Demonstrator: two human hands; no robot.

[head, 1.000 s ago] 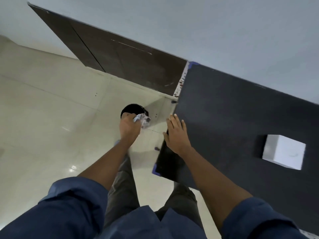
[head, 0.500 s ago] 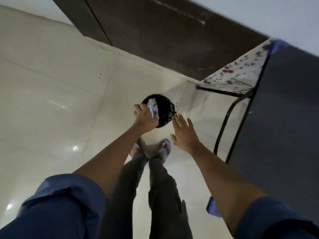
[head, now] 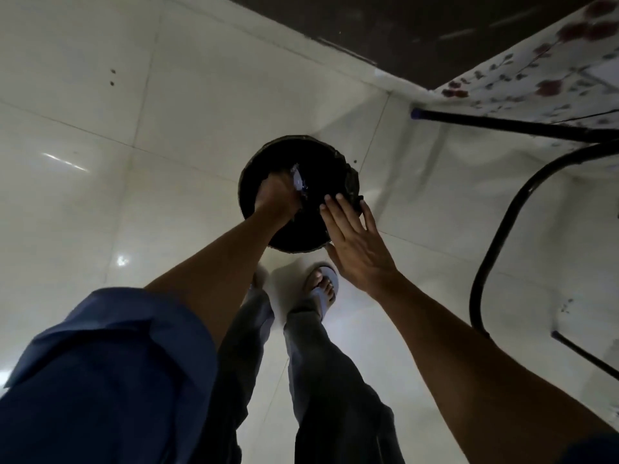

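Observation:
A round black bin [head: 320, 159] lined with a dark bag stands on the pale tiled floor below me. My left hand [head: 276, 197] reaches down inside its mouth and grips a crumpled silvery wrapper [head: 298, 180]. My right hand [head: 355, 242] hovers over the bin's near right rim with fingers straight and spread, holding nothing; whether it touches the rim is unclear.
A black metal table leg frame [head: 495, 236] curves down at the right, under a floral-patterned cloth [head: 536, 75]. A dark wooden panel [head: 418, 25] runs along the wall at the top. My sandalled foot [head: 323, 289] stands just behind the bin.
I have bent lower over the bin. My left hand went down into its mouth with the wrapper. My right hand came off the table and moved over the bin's rim.

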